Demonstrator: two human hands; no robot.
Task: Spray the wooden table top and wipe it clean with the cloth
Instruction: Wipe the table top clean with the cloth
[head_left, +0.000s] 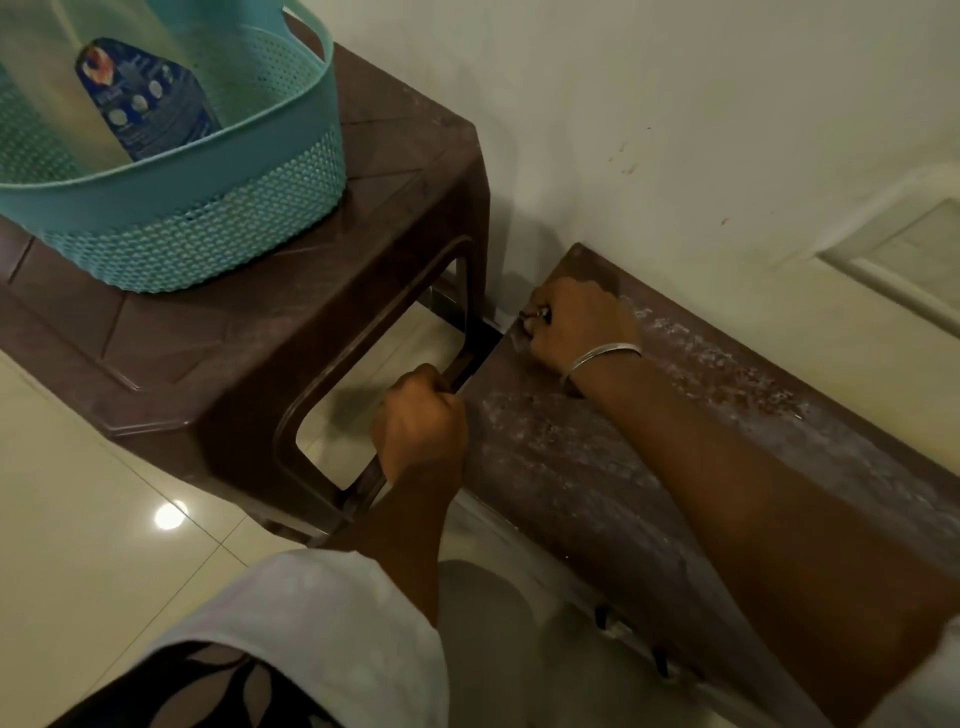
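**Hands meet at the left end of a mottled wooden table top set lengthwise along the wall.**
The left hand fists a dark rail there. The right hand curls at the wall-side corner, contents unclear. The spray bottle stands leftward in a perforated teal basket, nearer the left hand. No cloth shows.

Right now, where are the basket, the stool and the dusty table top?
basket (208, 228), head view, front woven wall
stool (208, 364), head view, bare top
table top (545, 467), head view, dusty middle
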